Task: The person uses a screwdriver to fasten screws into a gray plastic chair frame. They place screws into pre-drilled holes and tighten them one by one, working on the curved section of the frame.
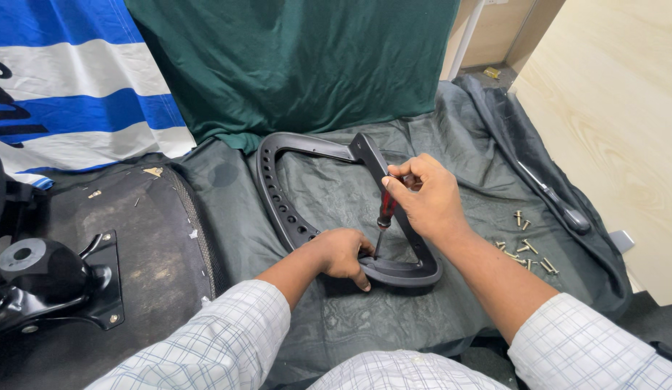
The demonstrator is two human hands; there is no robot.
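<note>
A black plastic chair armrest frame (278,189), a closed loop with a row of holes along its left side, lies flat on a dark grey cloth (336,318) spread in front of the person. The left hand (341,253) presses down on the loop's near bottom edge, fingers curled over the rim and the thumb tip pointing toward the lower right corner, so the frame sits under and between the fingers. The right hand (425,196) is closed around the red-and-black handle of a screwdriver (384,219), held nearly upright; its shaft drops to the frame's bottom bar just beside the left hand's knuckles. The exact spot where the tip meets the plastic is too small to make out. To the right, near the right forearm, a scatter of loose screws (527,249) lies on the cloth, and farther right a black lever-like part (560,206) rests there too. On the left lies an upturned chair seat base (144,238) with a black metal mechanism (50,282) bolted on. A green cloth (300,61) hangs behind.
</note>
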